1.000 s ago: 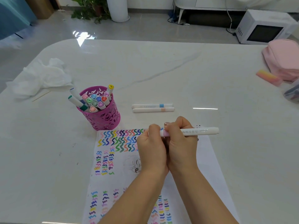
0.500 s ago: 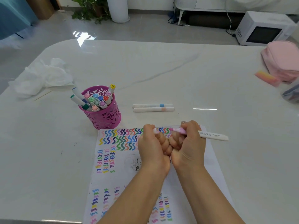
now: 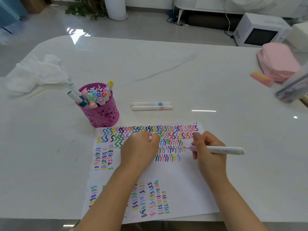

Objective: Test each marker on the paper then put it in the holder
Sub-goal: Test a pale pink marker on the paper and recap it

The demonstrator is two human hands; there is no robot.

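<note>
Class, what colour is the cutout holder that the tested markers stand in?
Magenta-pink: the holder shows best in the head view.

Bright daylight glares off the glossy table [image 3: 166, 67]; edges bow with wide-angle distortion, corners slightly blurred.

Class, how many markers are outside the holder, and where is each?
3. Two lie side by side on the table beyond the paper: the blue-banded marker and the peach-banded marker. The right hand holds the third marker. The blurred case may hide more.
</note>
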